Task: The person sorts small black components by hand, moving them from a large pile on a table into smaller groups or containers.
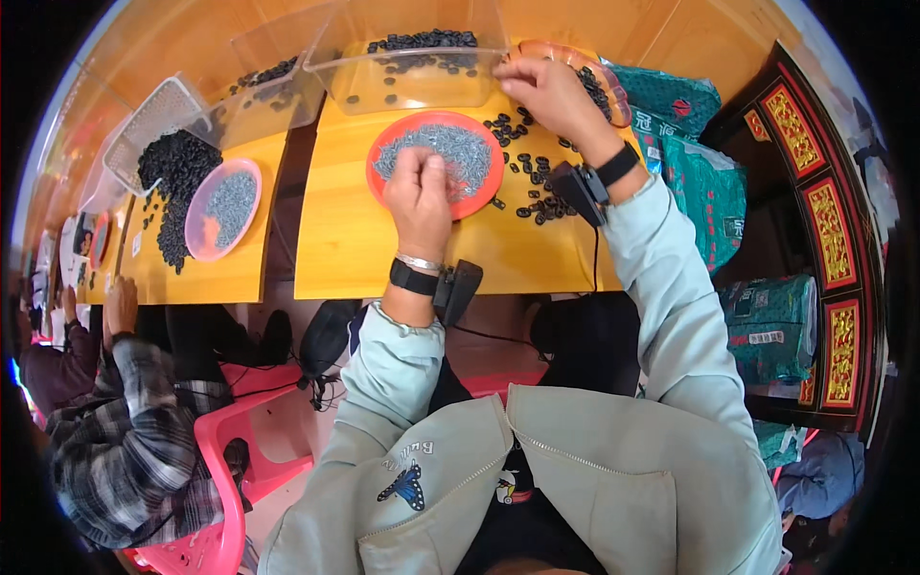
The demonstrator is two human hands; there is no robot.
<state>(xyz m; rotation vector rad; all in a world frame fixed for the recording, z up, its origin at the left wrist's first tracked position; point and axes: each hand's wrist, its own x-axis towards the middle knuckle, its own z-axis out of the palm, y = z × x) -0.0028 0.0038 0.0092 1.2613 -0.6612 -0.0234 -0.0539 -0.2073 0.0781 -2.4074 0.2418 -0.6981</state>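
My left hand (420,196) is closed in a pinch above a round red plate (380,203) heaped with small grey metal screws (446,153). Whatever sits between those fingertips is too small to make out. Farther off and to the right, my right hand (556,93) is held with its fingers curled together, beside the right end of a clear plastic bin (412,91). What it holds, if anything, is hidden. Small black oval plastic parts (543,206) lie scattered on the yellow table right of the plate, and more are in the bin.
An orange scalloped tray (616,86) of black parts stands behind my right wrist. Green bags (704,196) are stacked at right. On the neighbouring table are a black heap (177,182) and a pink bowl (198,235) of screws; a co-worker in plaid (144,436) sits there.
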